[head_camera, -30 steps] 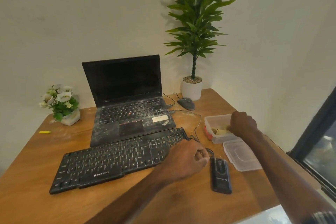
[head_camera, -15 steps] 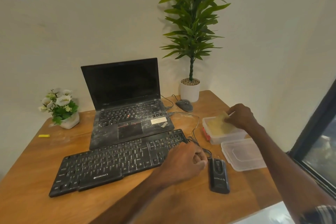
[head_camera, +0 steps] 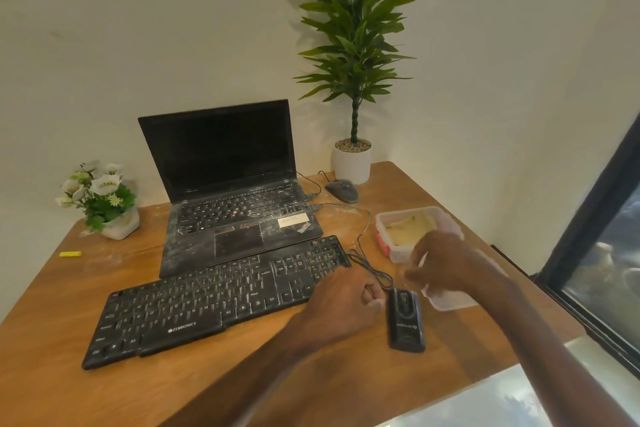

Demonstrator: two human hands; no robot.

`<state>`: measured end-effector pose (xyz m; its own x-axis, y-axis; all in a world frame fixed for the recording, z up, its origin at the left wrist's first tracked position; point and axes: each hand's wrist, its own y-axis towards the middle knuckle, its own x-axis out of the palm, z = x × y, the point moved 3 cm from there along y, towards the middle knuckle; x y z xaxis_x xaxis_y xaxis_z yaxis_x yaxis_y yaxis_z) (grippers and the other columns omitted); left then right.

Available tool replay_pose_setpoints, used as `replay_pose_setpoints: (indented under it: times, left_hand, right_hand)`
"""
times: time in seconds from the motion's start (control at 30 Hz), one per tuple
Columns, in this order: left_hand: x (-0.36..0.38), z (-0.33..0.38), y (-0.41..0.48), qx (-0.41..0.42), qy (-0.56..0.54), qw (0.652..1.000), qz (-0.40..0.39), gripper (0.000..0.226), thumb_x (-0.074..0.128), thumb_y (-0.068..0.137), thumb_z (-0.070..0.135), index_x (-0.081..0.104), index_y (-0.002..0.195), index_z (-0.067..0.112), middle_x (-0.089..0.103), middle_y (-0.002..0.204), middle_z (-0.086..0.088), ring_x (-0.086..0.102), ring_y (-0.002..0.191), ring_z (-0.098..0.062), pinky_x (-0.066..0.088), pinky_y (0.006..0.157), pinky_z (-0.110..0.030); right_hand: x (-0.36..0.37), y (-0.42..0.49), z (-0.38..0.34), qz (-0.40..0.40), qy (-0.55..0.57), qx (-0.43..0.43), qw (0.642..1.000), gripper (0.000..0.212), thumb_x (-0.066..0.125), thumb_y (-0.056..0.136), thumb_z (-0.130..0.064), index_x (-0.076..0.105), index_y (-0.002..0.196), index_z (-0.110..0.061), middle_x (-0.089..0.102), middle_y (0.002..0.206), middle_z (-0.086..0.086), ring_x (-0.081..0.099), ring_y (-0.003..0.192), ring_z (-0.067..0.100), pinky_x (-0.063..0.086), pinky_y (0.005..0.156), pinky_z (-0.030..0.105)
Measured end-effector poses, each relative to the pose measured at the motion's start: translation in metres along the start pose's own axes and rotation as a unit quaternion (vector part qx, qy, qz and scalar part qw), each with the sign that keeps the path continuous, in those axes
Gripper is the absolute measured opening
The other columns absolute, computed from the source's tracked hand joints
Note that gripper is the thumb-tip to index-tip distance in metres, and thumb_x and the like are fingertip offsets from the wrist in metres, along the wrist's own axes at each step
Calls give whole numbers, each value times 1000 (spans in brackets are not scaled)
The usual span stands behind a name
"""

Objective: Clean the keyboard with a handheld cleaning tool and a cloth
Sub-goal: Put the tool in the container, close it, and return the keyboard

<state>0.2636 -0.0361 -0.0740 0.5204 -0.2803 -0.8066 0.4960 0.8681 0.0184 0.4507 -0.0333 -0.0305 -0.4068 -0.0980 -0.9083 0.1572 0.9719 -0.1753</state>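
A dusty black keyboard [head_camera: 221, 298] lies slantwise across the wooden desk [head_camera: 52, 340]. My left hand [head_camera: 343, 305] rests as a closed fist on the keyboard's near right corner, with nothing visible in it. Just right of that fist lies a black handheld cleaning tool [head_camera: 405, 319], flat and untouched. My right hand [head_camera: 446, 263] hovers blurred between the tool and a clear plastic box [head_camera: 382, 222]. Its fingers are loosely bent and point left, and it holds nothing that I can see. A yellow cloth [head_camera: 408, 227] lies crumpled in the box.
A dusty open laptop [head_camera: 235, 204] stands behind the keyboard, with cables [head_camera: 367, 260] trailing to its right. Behind are a mouse [head_camera: 342, 191] and a tall potted plant [head_camera: 352, 159]. The box lid [head_camera: 453, 302] lies under my right wrist. A flower pot [head_camera: 104, 201] and a small yellow item [head_camera: 70, 254] sit left. A window frame [head_camera: 588, 225] stands right.
My right hand lifted the cloth at the box, let it drop back in, and has swung toward me and left. My left fist stayed put.
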Motion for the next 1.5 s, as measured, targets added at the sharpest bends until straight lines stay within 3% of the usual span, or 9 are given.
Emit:
replay_pose_setpoints:
  times: [0.13,0.27,0.53,0.67,0.83,1.0,1.17,1.37,1.5]
  left_hand:
    - [6,-2,0,-6,6,1000,-9,13,68,92,15,78,90,23,74,86,8,69,82,-7,62,83,-39]
    - [8,0,0,-4,25,1000,1,17,65,88,9,77,83,20,74,82,6,70,81,-11,62,83,-43]
    - [0,3,-2,4,12,1000,25,13,68,93,15,78,91,21,75,87,6,70,86,-10,61,84,-37]
    - [-9,7,4,17,-13,997,67,13,67,92,13,77,90,20,74,77,7,68,70,-4,56,72,-24]
    - [-15,20,28,56,-30,991,114,16,66,95,11,75,106,18,76,94,6,66,77,0,51,65,-12]
    - [-12,30,59,69,17,993,99,46,69,92,10,59,137,14,63,130,-3,61,110,-19,55,88,-35]
    - [0,31,72,69,92,993,37,37,63,96,16,55,130,7,55,129,-13,56,113,-30,51,94,-49]
    - [17,28,68,87,117,988,56,38,64,95,13,59,131,2,52,138,-17,53,124,-33,50,100,-48]
    - [18,31,67,95,130,985,58,34,64,97,8,58,130,1,53,135,-18,52,122,-33,48,98,-45]
  right_hand:
    - [33,-39,-10,-16,-112,-5,994,55,78,72,-66,60,95,-19,65,92,-3,64,83,15,57,77,34]
    - [52,-54,-15,4,-81,11,997,71,79,73,-65,44,110,-16,57,99,0,54,85,19,43,71,29]
    - [37,-49,-9,1,3,25,1000,71,84,69,-57,43,113,-19,58,101,-1,58,89,17,44,63,26]
    - [1,-47,-6,24,37,15,999,70,80,75,-58,46,128,-28,57,105,-4,57,92,15,44,64,22]
    - [-38,-21,5,32,305,22,951,50,91,68,-39,64,106,-21,72,98,7,74,85,25,64,68,41]
    - [-62,17,15,81,393,23,916,37,86,79,-35,72,95,-5,75,85,15,71,62,16,59,57,27]
    - [-56,63,42,111,399,53,909,33,87,78,-24,72,95,1,73,96,19,74,81,26,64,77,45]
    - [-31,90,54,109,337,122,927,52,93,71,-30,66,101,4,71,94,15,71,76,20,56,55,25]
    - [-15,97,45,92,316,127,936,46,96,67,-25,60,82,-1,68,85,13,70,78,25,59,65,31]
